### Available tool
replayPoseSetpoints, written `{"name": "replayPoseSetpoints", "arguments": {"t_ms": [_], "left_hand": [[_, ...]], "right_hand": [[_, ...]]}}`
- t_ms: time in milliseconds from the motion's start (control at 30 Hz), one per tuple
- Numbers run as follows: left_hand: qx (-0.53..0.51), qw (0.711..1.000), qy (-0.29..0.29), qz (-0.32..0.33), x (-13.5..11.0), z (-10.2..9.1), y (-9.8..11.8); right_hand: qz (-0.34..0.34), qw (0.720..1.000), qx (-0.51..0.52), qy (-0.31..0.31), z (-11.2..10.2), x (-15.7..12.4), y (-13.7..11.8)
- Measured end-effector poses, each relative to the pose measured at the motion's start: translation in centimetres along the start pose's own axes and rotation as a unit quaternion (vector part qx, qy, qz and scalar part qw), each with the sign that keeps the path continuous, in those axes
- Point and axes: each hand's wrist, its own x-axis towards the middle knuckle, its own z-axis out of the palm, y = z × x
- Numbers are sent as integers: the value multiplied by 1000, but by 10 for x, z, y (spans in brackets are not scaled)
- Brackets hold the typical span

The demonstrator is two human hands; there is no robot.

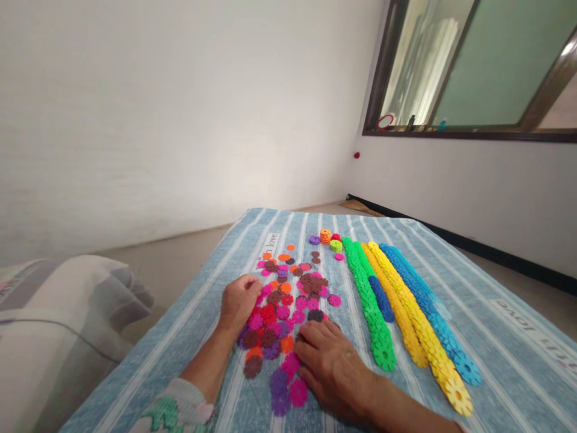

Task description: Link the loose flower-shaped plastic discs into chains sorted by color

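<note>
A loose pile of flower-shaped plastic discs (pixel 268 313) in red, pink, purple, orange and brown lies on the striped cloth. At the pile's left edge is my left hand (pixel 241 300), fingers curled in and thumb close to them; whether a disc is between them is hidden. My right hand (pixel 336 367) rests palm down at the right edge of the pile, fingers stretched over some discs. A dark disc (pixel 315 315) shows just beyond its fingertips. Purple discs (pixel 280 391) and a pink disc (pixel 298 392) lie to the left of this hand.
Long overlapping rows of discs lie to the right: green (pixel 369 307), yellow (pixel 419 319) and blue (pixel 433 310), with a short dark blue row (pixel 381 299) among them. Small stacks, one an orange stack (pixel 325 236), stand at the back. A grey-and-white fabric-covered thing (pixel 63 325) is at left.
</note>
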Motion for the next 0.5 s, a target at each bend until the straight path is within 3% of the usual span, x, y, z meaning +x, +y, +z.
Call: {"name": "replayPoseSetpoints", "arguments": {"t_ms": [167,500], "left_hand": [[7,1000,-6,-3,0,0,2],[19,1000,-16,1,-1,0,3]], "right_hand": [[75,996,-2,42,11,-9,4],[-27,999,-11,43,26,-18,-11]]}}
